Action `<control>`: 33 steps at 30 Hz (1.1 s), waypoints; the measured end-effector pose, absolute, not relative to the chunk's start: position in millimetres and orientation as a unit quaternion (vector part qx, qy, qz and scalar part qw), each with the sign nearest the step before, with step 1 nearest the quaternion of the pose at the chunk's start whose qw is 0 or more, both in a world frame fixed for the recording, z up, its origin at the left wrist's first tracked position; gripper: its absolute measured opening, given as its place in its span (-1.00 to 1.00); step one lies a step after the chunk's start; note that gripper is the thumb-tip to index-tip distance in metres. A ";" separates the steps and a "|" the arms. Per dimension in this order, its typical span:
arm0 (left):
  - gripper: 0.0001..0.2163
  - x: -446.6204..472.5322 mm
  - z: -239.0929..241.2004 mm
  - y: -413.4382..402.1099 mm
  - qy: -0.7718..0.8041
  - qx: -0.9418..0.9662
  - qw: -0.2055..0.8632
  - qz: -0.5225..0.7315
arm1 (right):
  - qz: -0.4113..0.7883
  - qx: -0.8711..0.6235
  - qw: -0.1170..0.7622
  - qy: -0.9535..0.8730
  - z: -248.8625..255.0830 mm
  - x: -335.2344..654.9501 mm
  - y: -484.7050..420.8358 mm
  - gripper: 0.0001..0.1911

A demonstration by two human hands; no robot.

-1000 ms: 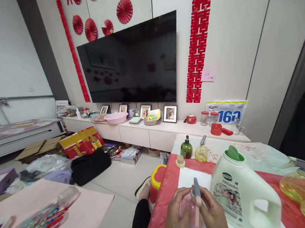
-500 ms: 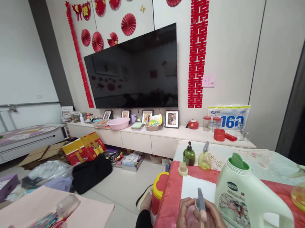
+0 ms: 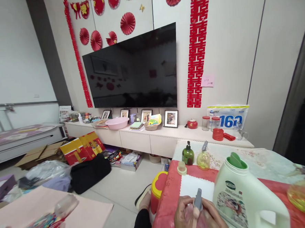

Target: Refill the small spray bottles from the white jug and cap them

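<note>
At the bottom edge my left hand (image 3: 183, 217) and my right hand (image 3: 213, 218) are both wrapped round a small pink spray bottle (image 3: 193, 218). Its grey pump head (image 3: 198, 200) pokes up between my fingers. The bottle rests over a white cloth (image 3: 195, 186) on the red table cover (image 3: 168, 202). Just right of my hands stands a big white detergent jug (image 3: 244, 198) with a green cap. The lower parts of both hands are cut off by the frame.
A green pump bottle (image 3: 187, 154), a yellow spray bottle (image 3: 203, 158) and a small cap (image 3: 182, 168) stand at the table's far end. Yellow bottles (image 3: 300, 191) sit at right. A red-lidded yellow stool (image 3: 158, 186) stands beside the table; floor clutter lies left.
The view tilted upward, so my hands and the pink bottle sit lower in the frame. My grip on the bottle looks the same.
</note>
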State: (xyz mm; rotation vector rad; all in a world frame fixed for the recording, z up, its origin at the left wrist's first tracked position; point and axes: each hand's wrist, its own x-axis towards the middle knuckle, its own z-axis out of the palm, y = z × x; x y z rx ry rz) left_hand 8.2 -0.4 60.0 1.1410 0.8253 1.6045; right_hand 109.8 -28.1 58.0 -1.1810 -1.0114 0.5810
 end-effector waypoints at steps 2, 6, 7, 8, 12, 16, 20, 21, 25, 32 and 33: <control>-0.63 8.3 59.3 -0.7 0.334 0.467 0.482 0.662 | 0.257 -0.520 0.658 -0.481 64.6 114.5 -25.0 -0.51; -0.59 8.8 60.7 -3.2 0.320 0.453 0.505 0.661 | 0.250 -0.499 0.645 -0.522 71.1 117.0 -22.1 -0.55; -0.58 9.4 61.1 -4.2 0.320 0.443 0.517 0.659 | 0.250 -0.494 0.648 -0.523 70.6 116.1 -22.5 -0.56; -0.58 10.3 61.3 -5.4 0.322 0.432 0.528 0.656 | 0.250 -0.490 0.654 -0.520 69.3 114.8 -23.2 -0.56; -0.59 13.7 56.7 -12.0 0.359 0.416 0.525 0.650 | 0.247 -0.492 0.687 -0.474 62.4 106.2 -27.1 -0.56; -0.60 9.0 48.0 -18.4 0.438 0.393 0.460 0.664 | 0.271 -0.488 0.700 -0.445 60.1 94.9 -28.7 -0.60; -0.61 3.4 48.6 -18.0 0.445 0.397 0.470 0.650 | 0.291 -0.490 0.721 -0.395 56.4 84.8 -28.2 -0.59; -0.60 3.7 50.3 -17.0 0.441 0.396 0.473 0.651 | 0.299 -0.487 0.723 -0.387 55.0 83.6 -27.9 -0.59; -0.55 10.4 58.8 -14.2 0.410 0.379 0.499 0.663 | 0.317 -0.480 0.716 -0.396 54.0 86.2 -28.4 -0.58; -0.55 13.4 71.9 -18.4 0.397 0.399 0.503 0.656 | 0.297 -0.484 0.689 -0.450 65.6 94.4 -32.3 -0.62; -0.54 12.7 73.9 -18.5 0.394 0.405 0.504 0.653 | 0.304 -0.478 0.694 -0.444 65.2 93.7 -32.2 -0.64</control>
